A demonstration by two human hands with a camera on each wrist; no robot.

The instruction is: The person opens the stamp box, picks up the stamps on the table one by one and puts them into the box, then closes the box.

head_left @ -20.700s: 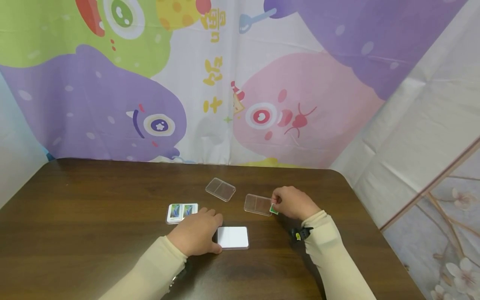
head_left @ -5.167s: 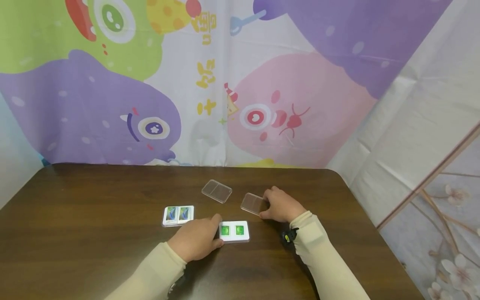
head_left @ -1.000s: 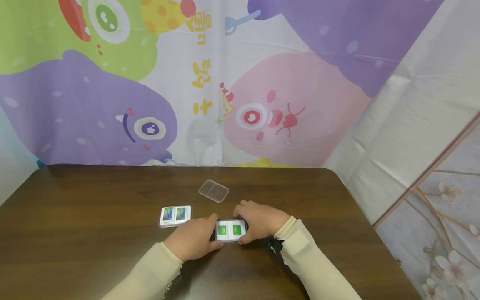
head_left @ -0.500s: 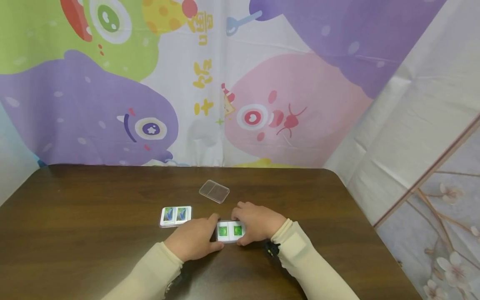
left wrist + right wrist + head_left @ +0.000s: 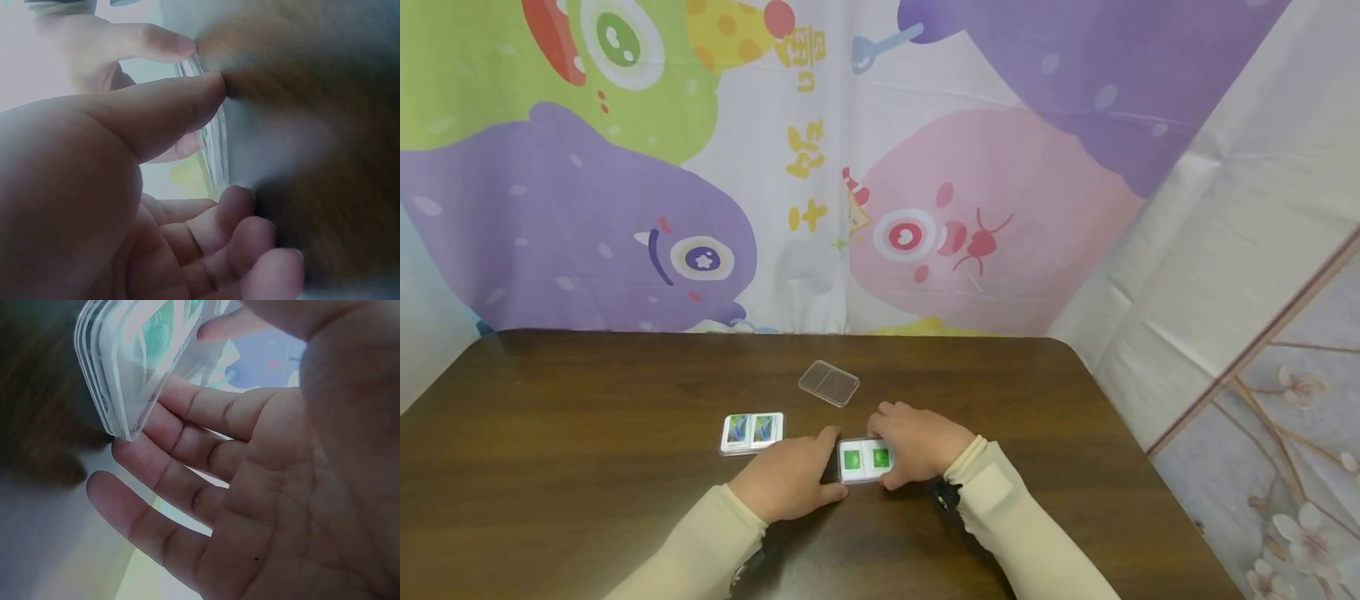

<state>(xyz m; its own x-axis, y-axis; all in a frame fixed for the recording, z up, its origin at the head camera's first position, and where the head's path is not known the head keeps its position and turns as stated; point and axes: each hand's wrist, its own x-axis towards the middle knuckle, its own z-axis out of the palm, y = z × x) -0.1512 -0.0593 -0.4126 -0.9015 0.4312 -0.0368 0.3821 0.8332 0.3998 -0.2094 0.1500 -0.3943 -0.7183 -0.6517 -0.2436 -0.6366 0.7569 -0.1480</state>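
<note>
A clear plastic case (image 5: 865, 461) with two green pictures on white lies at the front middle of the table. My right hand (image 5: 922, 446) grips its right end, thumb at the near edge and fingers at the far edge. In the right wrist view the case (image 5: 128, 375) shows several clear layers at its corner. My left hand (image 5: 788, 479) is at the left end, thumb and forefinger spread around that corner with a small gap in the head view. In the left wrist view its other fingers (image 5: 250, 237) are loosely bent and hold nothing.
Left of the held case lies another flat case (image 5: 752, 433) with two blue-green pictures. A see-through divided case piece (image 5: 829, 383) lies farther back on the brown table (image 5: 587, 450). A cartoon-printed cloth (image 5: 805, 283) hangs behind the table.
Since 20.7 seconds ago, two green pictures have come onto the plain white case. My right hand has brought the right-hand clear piece onto it. Lately the case has shifted slightly right.
</note>
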